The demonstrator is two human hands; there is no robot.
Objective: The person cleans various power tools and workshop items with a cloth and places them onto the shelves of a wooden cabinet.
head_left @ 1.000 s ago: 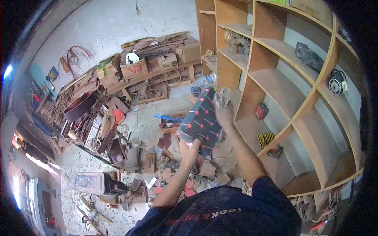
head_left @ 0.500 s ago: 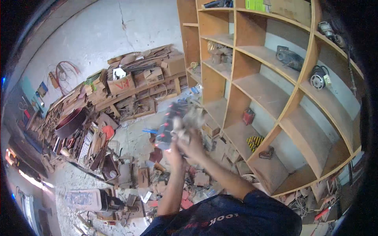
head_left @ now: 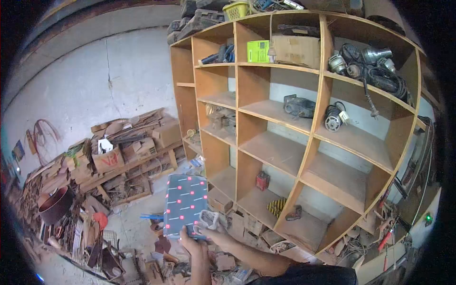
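Observation:
A dark grey box [head_left: 180,202] patterned with small red squares and white dashes stands tilted up in front of me, its broad face showing. My left hand [head_left: 194,244] grips its lower edge, thumb on the face and the other fingers hidden behind. Bunched in my right hand [head_left: 216,235] is a whitish cloth [head_left: 208,219], which lies against the box's lower right corner. That hand's fingers are partly covered by the cloth.
A wooden shelf unit [head_left: 278,147] rises on the right, holding power tools, a cardboard box [head_left: 298,51] and a red container [head_left: 262,181]. Scrap wood and cartons fill a low rack [head_left: 137,169] on the left. Loose debris covers the floor around me.
The view has swung up and to the right, showing more shelving. The box has turned from a slanted, blurred position to show its broad face; the cloth now lies near its lower corner.

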